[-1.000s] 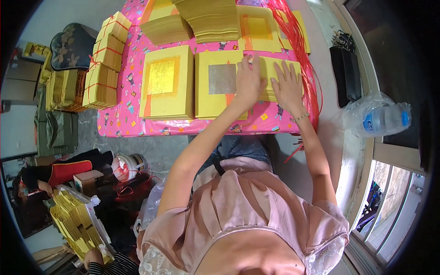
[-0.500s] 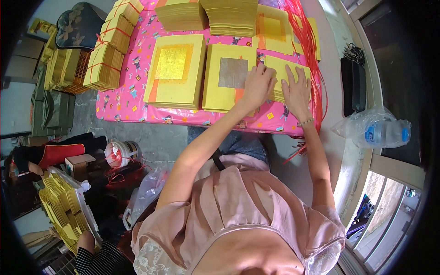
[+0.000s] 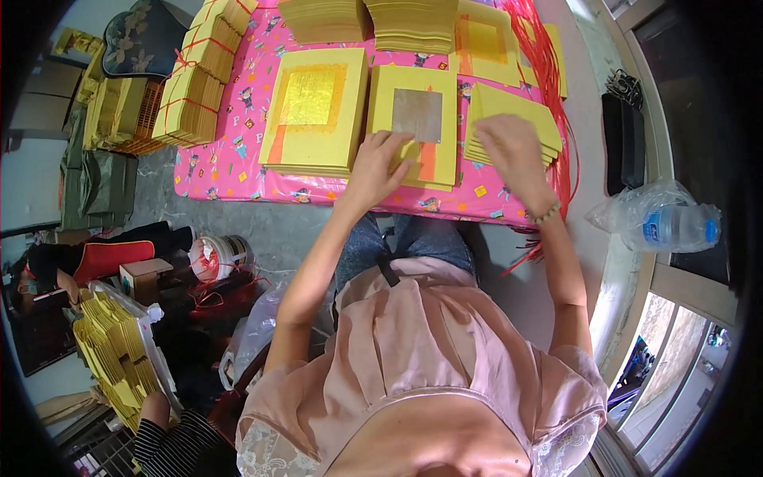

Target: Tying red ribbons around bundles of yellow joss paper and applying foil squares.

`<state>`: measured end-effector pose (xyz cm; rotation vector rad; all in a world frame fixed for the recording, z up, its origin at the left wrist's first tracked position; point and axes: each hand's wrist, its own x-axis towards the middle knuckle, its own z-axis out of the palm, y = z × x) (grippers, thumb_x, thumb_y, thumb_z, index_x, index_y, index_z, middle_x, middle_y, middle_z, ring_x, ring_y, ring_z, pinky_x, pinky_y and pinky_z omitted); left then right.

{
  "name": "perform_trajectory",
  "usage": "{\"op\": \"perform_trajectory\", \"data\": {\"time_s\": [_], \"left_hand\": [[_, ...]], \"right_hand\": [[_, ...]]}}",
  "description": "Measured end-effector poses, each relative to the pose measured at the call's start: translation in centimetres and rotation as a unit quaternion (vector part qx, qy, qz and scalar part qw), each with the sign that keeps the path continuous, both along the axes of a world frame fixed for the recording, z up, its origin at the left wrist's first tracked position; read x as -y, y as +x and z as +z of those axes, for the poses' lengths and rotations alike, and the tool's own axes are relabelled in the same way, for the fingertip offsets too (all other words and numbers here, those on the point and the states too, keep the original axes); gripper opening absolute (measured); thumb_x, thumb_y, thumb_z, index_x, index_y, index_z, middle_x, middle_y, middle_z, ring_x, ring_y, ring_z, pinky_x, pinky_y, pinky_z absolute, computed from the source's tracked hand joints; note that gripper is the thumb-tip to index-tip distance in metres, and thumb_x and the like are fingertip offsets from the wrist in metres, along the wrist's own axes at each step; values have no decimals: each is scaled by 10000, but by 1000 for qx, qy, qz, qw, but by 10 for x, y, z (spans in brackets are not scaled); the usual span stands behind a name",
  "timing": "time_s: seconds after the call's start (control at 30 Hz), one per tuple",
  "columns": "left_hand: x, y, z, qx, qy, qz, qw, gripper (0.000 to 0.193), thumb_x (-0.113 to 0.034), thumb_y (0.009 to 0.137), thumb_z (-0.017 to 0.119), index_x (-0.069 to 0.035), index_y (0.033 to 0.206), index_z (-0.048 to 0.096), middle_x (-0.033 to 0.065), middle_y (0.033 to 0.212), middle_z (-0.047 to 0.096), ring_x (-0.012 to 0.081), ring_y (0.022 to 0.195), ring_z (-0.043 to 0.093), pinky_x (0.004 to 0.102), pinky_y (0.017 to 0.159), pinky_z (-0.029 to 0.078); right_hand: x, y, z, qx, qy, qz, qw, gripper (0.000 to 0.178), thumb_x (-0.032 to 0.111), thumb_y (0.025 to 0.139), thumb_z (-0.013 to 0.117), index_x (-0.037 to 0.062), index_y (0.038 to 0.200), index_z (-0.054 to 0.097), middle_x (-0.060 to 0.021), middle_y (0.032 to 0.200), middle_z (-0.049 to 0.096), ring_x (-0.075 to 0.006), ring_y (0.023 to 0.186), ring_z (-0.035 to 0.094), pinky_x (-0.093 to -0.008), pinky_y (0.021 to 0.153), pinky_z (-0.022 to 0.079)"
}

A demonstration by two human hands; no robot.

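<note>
My left hand [image 3: 378, 168] rests at the lower left part of a stack of yellow paper sheets [image 3: 385, 86]. Its fingers are apart, and the sheet on top bears a silver square [image 3: 417, 116] and an orange band. My right hand [image 3: 513, 153], smeared by motion, is over the near part of a smaller, slightly fanned stack of yellow paper [image 3: 513, 107]; whether it pinches anything is unclear. Left of both stands a thicker yellow paper stack [image 3: 278, 149] with a gold square [image 3: 310, 95] in an orange frame.
The pink patterned tablecloth [image 3: 238, 171] carries tied yellow bundles [image 3: 191, 103] at left and tall paper stacks [image 3: 409, 24] behind. Red strings [image 3: 548, 103] hang over the right edge. A plastic bottle [image 3: 675, 226] lies at right. Another person's hand [image 3: 155, 409] is near yellow paper at lower left.
My left hand has gone from the small stack leftward to the stack with the silver square. My right hand, spread flat on the small stack before, has drawn nearer and blurs. The view has shifted slightly.
</note>
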<state>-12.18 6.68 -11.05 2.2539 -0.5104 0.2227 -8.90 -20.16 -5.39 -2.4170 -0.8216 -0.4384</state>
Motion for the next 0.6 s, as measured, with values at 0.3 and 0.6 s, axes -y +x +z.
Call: {"op": "perform_trajectory", "data": {"time_s": [0.3, 0.6], "left_hand": [[-4, -21, -3, -6, 63, -22, 998, 498, -139, 738, 791, -67, 1199, 617, 142, 1188, 585, 355, 1127, 514, 431, 979, 446], [-7, -16, -10, -3, 56, -22, 998, 308, -129, 766, 765, -59, 1054, 683, 122, 1144, 625, 330, 1104, 550, 412, 934, 481]], "right_hand": [[-35, -30, -46, -60, -119, 94, 987, 297, 241, 790, 730, 83, 1025, 639, -81, 984, 609, -267, 950, 592, -402, 806, 452], [-31, -21, -52, -72, -56, 108, 990, 129, 174, 878, 659, 47, 900, 664, -87, 866, 663, -280, 805, 644, -394, 718, 504]]}}
